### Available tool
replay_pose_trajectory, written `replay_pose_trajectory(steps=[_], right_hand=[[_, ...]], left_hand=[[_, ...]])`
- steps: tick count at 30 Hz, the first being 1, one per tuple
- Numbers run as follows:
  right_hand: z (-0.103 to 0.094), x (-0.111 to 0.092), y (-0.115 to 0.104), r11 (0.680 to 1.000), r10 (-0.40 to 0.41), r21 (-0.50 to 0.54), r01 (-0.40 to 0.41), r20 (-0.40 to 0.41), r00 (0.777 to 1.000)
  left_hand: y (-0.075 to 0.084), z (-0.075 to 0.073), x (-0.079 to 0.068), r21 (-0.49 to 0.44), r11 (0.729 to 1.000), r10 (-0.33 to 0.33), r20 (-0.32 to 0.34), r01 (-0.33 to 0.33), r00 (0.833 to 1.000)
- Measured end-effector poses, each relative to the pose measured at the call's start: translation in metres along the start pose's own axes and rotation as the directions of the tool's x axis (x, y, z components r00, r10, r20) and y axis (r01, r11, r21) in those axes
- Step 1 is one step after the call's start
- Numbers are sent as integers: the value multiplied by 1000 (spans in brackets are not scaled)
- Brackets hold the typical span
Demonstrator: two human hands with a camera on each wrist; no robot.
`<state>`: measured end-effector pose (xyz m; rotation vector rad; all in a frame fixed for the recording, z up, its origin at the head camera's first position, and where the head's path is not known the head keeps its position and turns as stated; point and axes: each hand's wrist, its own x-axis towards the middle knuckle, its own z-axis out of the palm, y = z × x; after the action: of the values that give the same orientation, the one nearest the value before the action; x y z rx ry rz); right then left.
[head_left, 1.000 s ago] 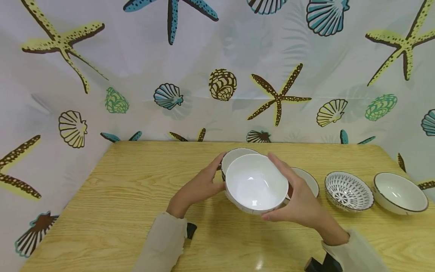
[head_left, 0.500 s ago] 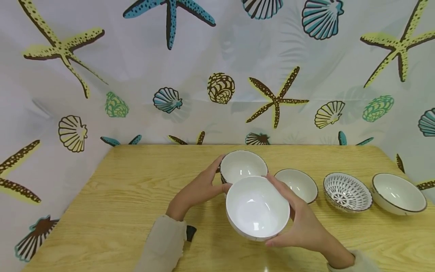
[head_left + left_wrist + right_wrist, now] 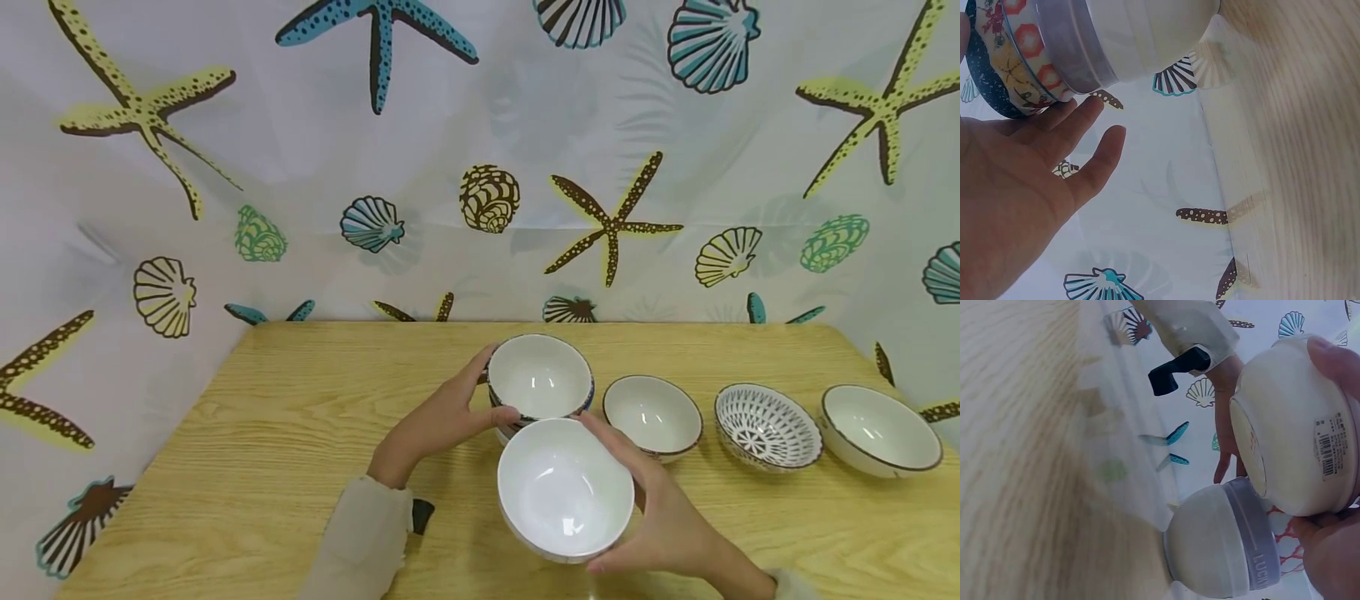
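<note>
My left hand (image 3: 438,421) grips the side of a stack of bowls (image 3: 538,375), thumb at the near rim and fingers round the left side. In the left wrist view the stack shows a floral patterned bowl (image 3: 1029,56) above a grey-banded, cream-bottomed bowl (image 3: 1141,37). My right hand (image 3: 660,512) holds a white bowl (image 3: 566,487) by its right side, tilted with its inside facing the head camera, just in front of the stack. In the right wrist view this bowl is off the table and carries a barcode label (image 3: 1332,447).
Right of the stack, a small white bowl (image 3: 652,415), a black-and-white patterned bowl (image 3: 768,425) and a larger dark-rimmed white bowl (image 3: 881,429) stand in a row on the wooden table (image 3: 300,467). A curtain (image 3: 420,150) with shells and starfish hangs behind.
My right hand has drawn the white bowl away from over the stack, down toward the near edge. The stack's top bowl is now uncovered. My left hand has stayed at the stack.
</note>
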<state>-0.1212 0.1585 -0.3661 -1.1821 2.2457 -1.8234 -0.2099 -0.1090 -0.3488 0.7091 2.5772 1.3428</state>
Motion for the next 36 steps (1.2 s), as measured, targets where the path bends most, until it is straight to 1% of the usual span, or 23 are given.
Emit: replay_pose_trajectory(steps=[4,8,12,17,20,22,25,26,30,34,36], right_hand=[[3,-4,6,1000,-9,18,9,26,1000],[7,-6,9,999,9,47,-11,56,998],[12,-8,11,998,18,53,-22,78,997],[18,-11,14,992,81,87,-92,119,990],[21,-13,14,978,137,138,-159,157,978],[22,-14,14,961,195,162,-225,183,964],[23,-16,15,938,272,160,-308,212,939],[23,-16,16,934,286,154,-322,217,933],[23,-17,21,939,284,131,-318,226,932],[23,-17,22,927,319,122,-354,239,917],[23,-18,24,926,325,117,-359,238,915]], left_hand=[[0,-1,0,3,1000,-9,1,9,1000],[1,-1,-1,2,1000,-14,3,14,1000],[2,-1,-1,-9,1000,-15,6,15,1000],[2,-1,-1,-9,1000,-11,7,11,1000],[3,-1,-2,2,1000,-14,7,14,1000],[3,-1,-2,3,1000,-22,7,22,1000],[4,-1,-2,-2,1000,-30,10,30,999],[4,-1,-2,-3,1000,-30,10,30,999],[4,-1,-2,9,999,-41,10,41,999],[4,-1,-2,23,999,-48,6,48,999],[3,-1,-2,24,998,-51,6,51,999]])
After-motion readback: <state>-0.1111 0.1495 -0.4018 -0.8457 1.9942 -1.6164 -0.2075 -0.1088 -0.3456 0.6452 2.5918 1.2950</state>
